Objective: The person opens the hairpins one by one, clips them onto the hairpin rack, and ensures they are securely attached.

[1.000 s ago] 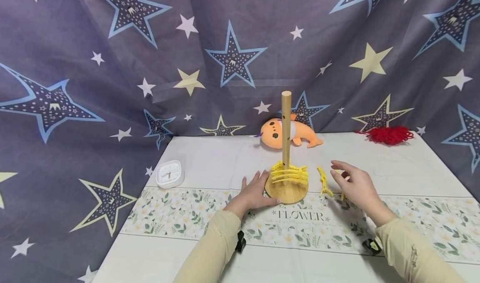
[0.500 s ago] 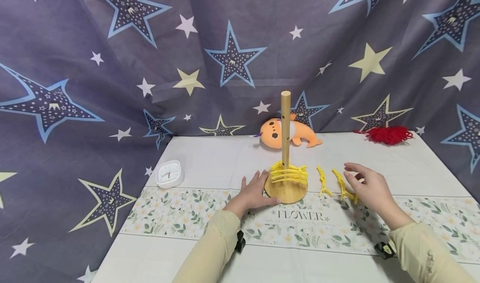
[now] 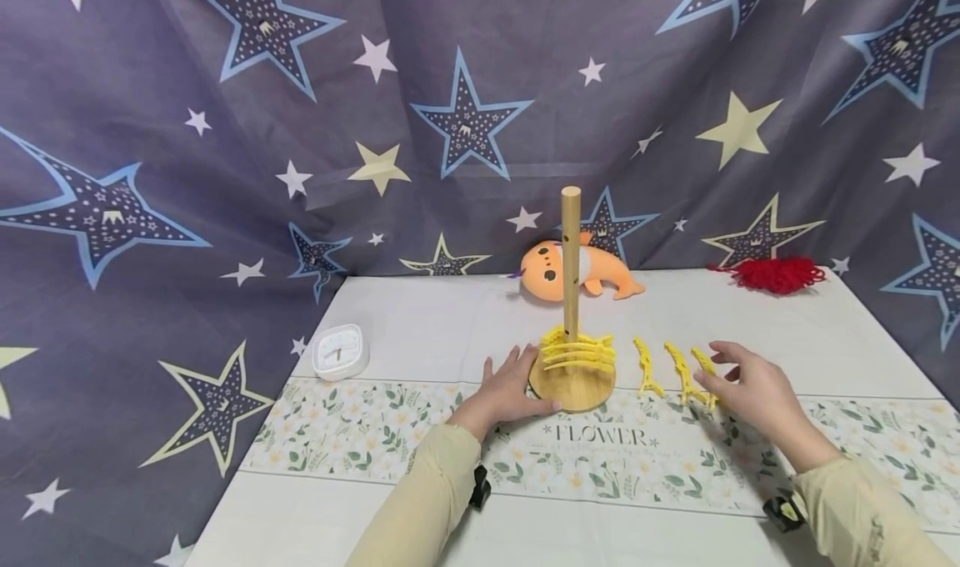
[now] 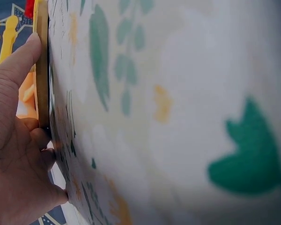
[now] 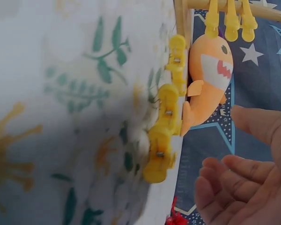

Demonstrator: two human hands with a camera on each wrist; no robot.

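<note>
A wooden stand with a round base (image 3: pixel 573 393) and upright pole (image 3: pixel 571 267) stands mid-table. Several yellow alligator hair clips (image 3: pixel 577 354) cluster round the pole's lower part. My left hand (image 3: pixel 506 388) holds the base at its left, thumb along the front edge; in the left wrist view the thumb (image 4: pixel 25 58) lies against the rim. Right of the stand, three more clips lie in a row, the nearest clip to the stand (image 3: pixel 645 367) apart. My right hand (image 3: pixel 757 388) hovers at the rightmost clip (image 5: pixel 159 154), its thumb and fingers parted with nothing between them.
An orange plush shark (image 3: pixel 543 273) lies behind the stand. Red yarn (image 3: pixel 780 274) sits at the back right, and a white clock (image 3: pixel 340 351) at the left. A flower-print runner (image 3: pixel 360 421) crosses the table; a starry curtain (image 3: pixel 300 117) hangs behind.
My right hand has moved right, away from the first clips, and lowered to the rightmost one, uncovering the clips to its left. My left hand has stayed at the base.
</note>
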